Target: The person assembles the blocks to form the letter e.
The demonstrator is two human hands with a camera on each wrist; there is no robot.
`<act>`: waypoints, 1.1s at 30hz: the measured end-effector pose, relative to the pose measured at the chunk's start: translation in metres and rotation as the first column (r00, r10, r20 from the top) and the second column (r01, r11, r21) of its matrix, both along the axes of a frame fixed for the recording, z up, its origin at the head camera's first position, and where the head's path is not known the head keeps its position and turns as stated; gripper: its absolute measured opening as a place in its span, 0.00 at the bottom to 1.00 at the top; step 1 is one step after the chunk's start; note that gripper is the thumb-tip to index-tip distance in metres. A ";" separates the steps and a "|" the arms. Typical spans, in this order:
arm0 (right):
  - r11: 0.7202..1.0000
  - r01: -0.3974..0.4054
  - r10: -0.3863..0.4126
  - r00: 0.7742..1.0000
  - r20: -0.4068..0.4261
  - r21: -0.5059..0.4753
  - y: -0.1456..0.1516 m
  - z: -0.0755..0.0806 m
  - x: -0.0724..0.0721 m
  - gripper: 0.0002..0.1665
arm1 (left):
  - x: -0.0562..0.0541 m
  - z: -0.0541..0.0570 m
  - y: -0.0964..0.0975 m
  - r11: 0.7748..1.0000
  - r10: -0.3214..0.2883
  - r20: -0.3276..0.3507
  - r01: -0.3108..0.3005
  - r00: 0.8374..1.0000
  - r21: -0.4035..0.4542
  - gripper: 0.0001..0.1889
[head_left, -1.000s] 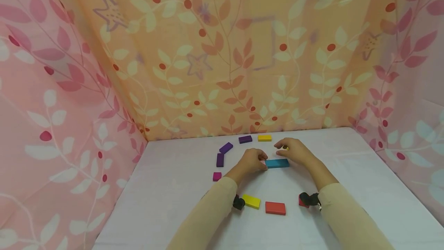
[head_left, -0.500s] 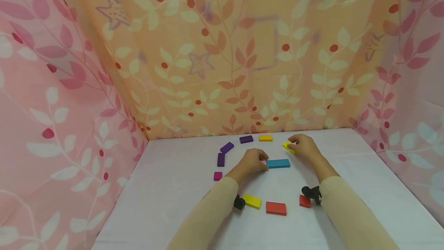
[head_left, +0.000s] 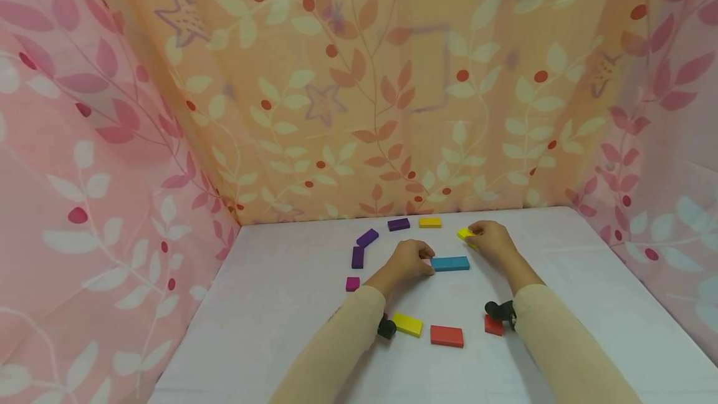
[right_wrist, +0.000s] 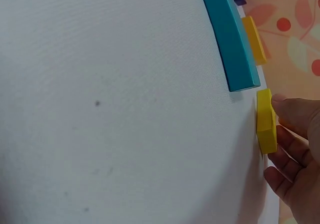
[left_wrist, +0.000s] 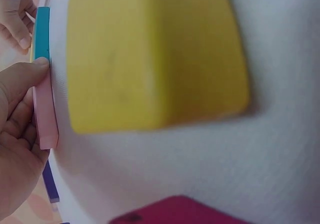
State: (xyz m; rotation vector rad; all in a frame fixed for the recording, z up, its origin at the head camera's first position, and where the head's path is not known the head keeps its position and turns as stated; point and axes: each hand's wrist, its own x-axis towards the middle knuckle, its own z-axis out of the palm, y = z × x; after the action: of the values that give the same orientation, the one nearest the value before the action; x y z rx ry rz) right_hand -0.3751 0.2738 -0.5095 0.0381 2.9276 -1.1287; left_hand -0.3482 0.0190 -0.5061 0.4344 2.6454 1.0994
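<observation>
My left hand (head_left: 408, 260) grips a pink block (left_wrist: 46, 109) in the middle of the table, thumb at its inner end and fingers behind it. That block lies end to end with a long blue block (head_left: 450, 264); in the head view the hand hides most of the pink one. Farther back on the right, my right hand (head_left: 493, 242) pinches a small yellow block (right_wrist: 266, 119). In the right wrist view its thumb rests at the block's upper end, with the other fingers curled beside it. This yellow block stands apart from the blue one.
Purple blocks (head_left: 367, 237), an orange-yellow block (head_left: 430, 222) and a magenta block (head_left: 353, 283) curve round the back and left. Near the forearms lie another yellow block (head_left: 407, 325), a red block (head_left: 447, 336) and a smaller red block (head_left: 493, 325). A patterned curtain (head_left: 359, 111) borders the table.
My right hand has shifted right, from over the end of the blue block to the right side of the small yellow block, which now shows more. My left hand stays on the pink block.
</observation>
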 end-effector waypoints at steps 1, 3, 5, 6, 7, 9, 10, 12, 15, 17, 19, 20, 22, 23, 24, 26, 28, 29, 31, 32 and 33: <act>1.000 0.001 -0.001 1.000 -0.002 0.002 0.000 -0.001 0.000 0.27 | 0.000 0.000 0.000 1.000 -0.001 0.001 0.001 1.000 0.002 0.17; 1.000 0.001 -0.001 1.000 -0.009 0.008 0.000 -0.003 0.000 0.26 | 0.000 0.000 0.000 1.000 -0.003 0.000 0.003 1.000 0.006 0.17; 1.000 -0.001 0.001 1.000 -0.019 0.017 0.000 -0.004 0.000 0.26 | 0.000 -0.001 0.000 1.000 -0.004 -0.004 0.004 1.000 0.003 0.17; 1.000 0.000 0.000 1.000 -0.022 0.018 0.000 -0.005 -0.001 0.26 | 0.000 -0.001 0.000 1.000 -0.002 -0.003 0.002 1.000 0.001 0.17; 1.000 0.003 -0.003 1.000 -0.023 0.020 0.001 -0.006 -0.001 0.26 | 0.001 -0.001 0.000 1.000 0.000 -0.002 0.000 1.000 0.000 0.17; 1.000 0.009 -0.008 1.000 -0.021 0.029 0.001 -0.007 -0.002 0.27 | 0.000 -0.002 0.001 1.000 0.005 0.003 -0.005 1.000 -0.002 0.17; 0.999 0.013 -0.012 1.000 -0.018 0.033 0.002 -0.007 -0.002 0.27 | 0.000 -0.002 0.001 1.000 0.007 0.004 -0.007 1.000 -0.004 0.17; 0.999 0.020 -0.020 1.000 -0.013 0.039 0.002 -0.006 -0.001 0.27 | 0.000 -0.003 0.001 1.000 0.006 0.005 -0.006 1.000 -0.006 0.17; 0.999 0.024 -0.024 1.000 0.000 0.038 0.001 -0.003 -0.001 0.27 | -0.001 -0.003 0.002 1.000 0.005 0.004 -0.005 1.000 -0.004 0.17; 0.999 0.023 -0.024 1.000 0.008 0.032 0.001 -0.002 -0.002 0.27 | -0.001 -0.003 0.001 1.000 0.006 0.005 -0.006 1.000 -0.002 0.16; 0.999 0.021 -0.021 1.000 0.014 0.034 0.001 -0.001 -0.002 0.27 | -0.001 -0.003 0.002 1.000 0.011 0.010 -0.011 1.000 0.005 0.16; 0.999 0.022 -0.022 1.000 0.015 0.038 0.000 -0.001 -0.003 0.27 | -0.001 -0.003 0.002 1.000 0.012 0.011 -0.013 1.000 0.008 0.16; 0.999 0.019 -0.020 1.000 0.012 0.046 0.000 -0.001 -0.004 0.28 | -0.001 -0.003 0.002 1.000 0.009 0.009 -0.009 1.000 0.007 0.16; 0.999 0.014 -0.014 1.000 0.007 0.052 0.000 0.000 -0.004 0.28 | -0.001 -0.003 0.002 1.000 0.007 0.008 -0.007 1.000 0.005 0.16; 0.999 0.013 -0.014 1.000 0.009 0.051 0.000 0.000 -0.004 0.28 | -0.001 -0.003 0.002 1.000 0.003 0.005 -0.003 1.000 0.002 0.17; 0.999 0.001 -0.001 1.000 0.005 0.046 -0.001 0.000 -0.005 0.27 | 0.000 -0.002 0.001 1.000 0.001 0.003 -0.001 1.000 -0.001 0.17; 0.999 -0.022 0.022 1.000 0.000 0.032 -0.002 0.000 -0.005 0.26 | 0.001 -0.001 0.001 1.000 0.004 0.005 -0.004 1.000 -0.001 0.17; 0.999 -0.036 0.036 0.999 -0.003 0.027 -0.002 0.000 -0.005 0.26 | 0.001 -0.001 0.001 1.000 0.007 0.006 -0.007 1.000 0.001 0.17; 0.998 -0.062 0.062 0.998 -0.008 0.019 -0.004 0.000 -0.005 0.26 | 0.002 0.000 0.000 1.000 0.011 0.010 -0.011 1.000 0.007 0.17; 0.997 -0.074 0.074 0.997 -0.011 0.019 -0.004 0.000 -0.005 0.26 | 0.002 0.000 0.000 1.000 0.012 0.012 -0.013 1.000 0.010 0.17; 0.996 -0.089 0.090 0.996 -0.015 0.024 -0.005 0.000 -0.005 0.25 | 0.003 0.000 -0.001 1.000 0.011 0.011 -0.011 1.000 0.009 0.17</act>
State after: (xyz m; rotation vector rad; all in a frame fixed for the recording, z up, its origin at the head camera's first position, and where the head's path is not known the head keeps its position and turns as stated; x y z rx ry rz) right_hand -0.3797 0.2689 -0.5092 -0.1012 2.9232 -1.0880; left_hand -0.3454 0.0182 -0.5056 0.4152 2.6370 1.1145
